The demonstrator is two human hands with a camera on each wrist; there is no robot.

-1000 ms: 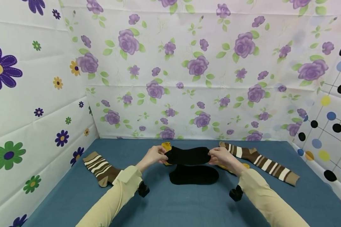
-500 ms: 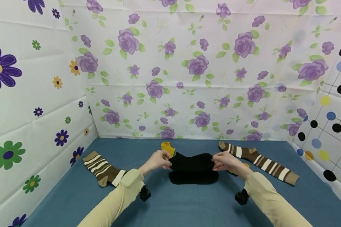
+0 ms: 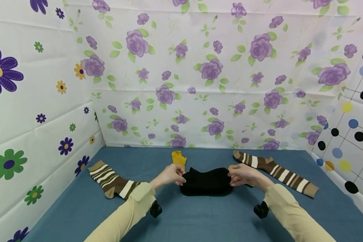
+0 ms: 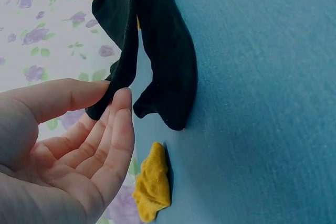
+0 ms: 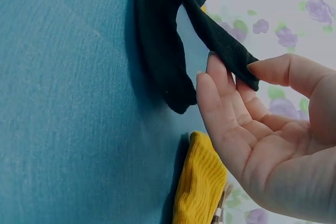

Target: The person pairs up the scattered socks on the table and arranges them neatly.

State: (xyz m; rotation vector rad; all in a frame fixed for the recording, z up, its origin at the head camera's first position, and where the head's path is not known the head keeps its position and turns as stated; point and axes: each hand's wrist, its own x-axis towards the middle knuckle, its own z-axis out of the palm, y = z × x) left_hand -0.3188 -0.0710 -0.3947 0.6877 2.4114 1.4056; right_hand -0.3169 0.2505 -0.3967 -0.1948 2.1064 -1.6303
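Note:
Between both hands a black sock (image 3: 207, 176) is stretched sideways, held over a second black sock (image 4: 176, 66) that lies flat on the blue cloth. My left hand (image 3: 170, 175) pinches one end between thumb and fingertips. At the other end, my right hand (image 3: 243, 174) pinches the sock the same way. In both wrist views the held sock is raised a little apart from the lower one. In the head view it overlaps the lower sock, whose bottom edge shows beneath. A yellow sock (image 3: 179, 158) lies behind the left hand, and another yellow sock (image 5: 202, 182) is partly hidden by the right hand.
On the left lies a brown striped sock (image 3: 113, 179), partly covered by the left sleeve (image 3: 127, 211). Another brown striped sock (image 3: 278, 170) stretches across the right side. The blue cloth (image 3: 193, 222) runs back to a flowered curtain (image 3: 196, 111), with patterned sheets at both sides.
Both hands have brought the held black sock down and toward me, so it now covers most of the lower one. More of the left yellow sock shows behind it.

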